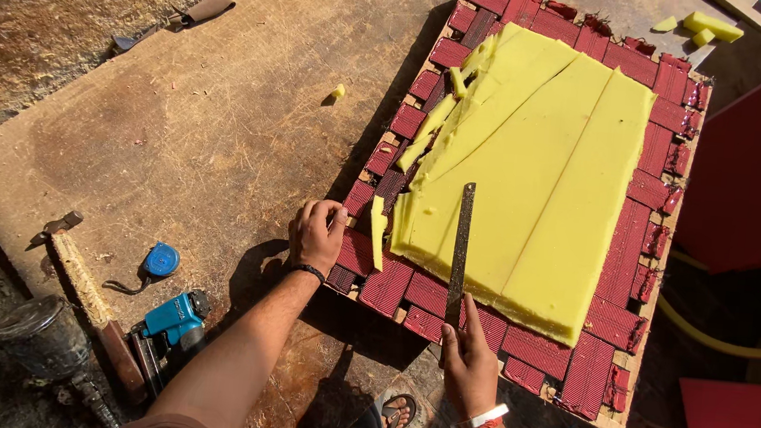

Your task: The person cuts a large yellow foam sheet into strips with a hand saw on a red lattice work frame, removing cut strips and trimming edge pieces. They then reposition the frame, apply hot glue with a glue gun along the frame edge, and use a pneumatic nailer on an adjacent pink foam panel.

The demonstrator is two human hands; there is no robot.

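Observation:
A wooden frame [660, 294] with folded dark red fabric stapled around its edge lies on a worn plywood bench [205, 116]. Yellow foam pieces [540, 173] fill its middle, with thin yellow foam strips [432, 131] along the left side. My right hand [468, 364] grips a long thin metal blade [462, 239] that lies across the foam's near edge, pointing away from me. My left hand [316, 233] rests with curled fingers on the frame's left edge, beside a loose yellow foam strip [378, 232].
On the bench's near left lie a hammer [85, 285], a blue tape measure [159, 261] and a blue power stapler [171, 320]. Yellow foam offcuts [707, 28] sit at the far right, red panels [751, 173] stand to the right. My sandalled foot [395, 414] shows below.

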